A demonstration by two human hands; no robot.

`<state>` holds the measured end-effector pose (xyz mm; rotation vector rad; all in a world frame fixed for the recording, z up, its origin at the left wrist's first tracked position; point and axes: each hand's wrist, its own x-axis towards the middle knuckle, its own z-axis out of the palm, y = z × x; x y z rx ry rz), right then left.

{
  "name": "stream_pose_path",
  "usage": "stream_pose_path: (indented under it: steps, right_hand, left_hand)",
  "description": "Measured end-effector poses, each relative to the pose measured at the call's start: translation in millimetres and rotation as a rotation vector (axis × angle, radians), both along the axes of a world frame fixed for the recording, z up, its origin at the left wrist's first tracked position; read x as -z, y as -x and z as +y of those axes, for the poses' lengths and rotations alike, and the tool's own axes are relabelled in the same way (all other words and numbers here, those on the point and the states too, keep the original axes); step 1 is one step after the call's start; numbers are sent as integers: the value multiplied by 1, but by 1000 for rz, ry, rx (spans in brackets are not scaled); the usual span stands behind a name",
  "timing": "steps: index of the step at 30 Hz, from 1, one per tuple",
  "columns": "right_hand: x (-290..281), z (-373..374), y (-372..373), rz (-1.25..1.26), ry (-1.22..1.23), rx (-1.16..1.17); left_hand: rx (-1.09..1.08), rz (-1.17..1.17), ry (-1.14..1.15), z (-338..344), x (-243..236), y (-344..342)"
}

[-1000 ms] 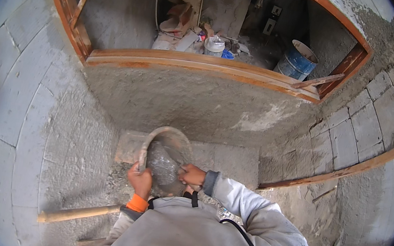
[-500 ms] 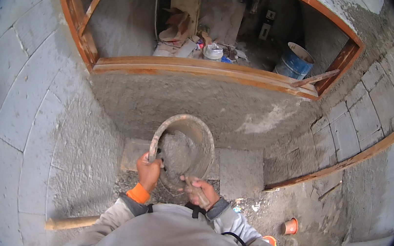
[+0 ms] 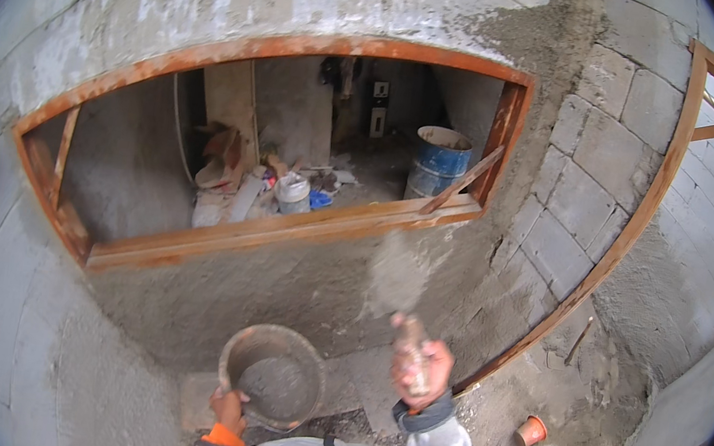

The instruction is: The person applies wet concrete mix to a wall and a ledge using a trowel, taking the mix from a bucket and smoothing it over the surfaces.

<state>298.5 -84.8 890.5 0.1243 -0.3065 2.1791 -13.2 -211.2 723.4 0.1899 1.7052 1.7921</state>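
My left hand (image 3: 228, 409) is closed on the near left rim of a round bucket (image 3: 317, 363) that holds wet grey mortar (image 3: 276, 384). Up and to the right, my right hand (image 3: 422, 369) is wrapped around the mortar-caked handle of a trowel (image 3: 415, 348), raised off the bucket toward the wall below the window opening. The trowel's blade is blurred and hard to tell from the pale patch on the wall (image 3: 400, 273) just beyond it.
An orange-brown wooden window frame (image 3: 282, 254) spans the wall ahead. Through it show a blue drum (image 3: 438, 166), a white pail (image 3: 293, 191) and rubble. A curved-looking wooden door frame (image 3: 614, 268) stands at right. Orange buckets (image 3: 532, 432) lie on the floor at lower right.
My right hand has lifted the trowel out of the bucket, moving up and right toward the wall. My left hand stays on the bucket rim. The view has tilted up and turned right.
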Motion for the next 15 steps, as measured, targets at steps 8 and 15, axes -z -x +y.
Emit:
stream_pose_path:
  steps: [8,15]
  right_hand:
    - [-231,109,-92,-414,-407,1940]
    - [-369,275,-207,-388,104,3086]
  left_hand:
    - [-154,55,145,-14,7,18]
    - [-461,196,252,-51,85,92]
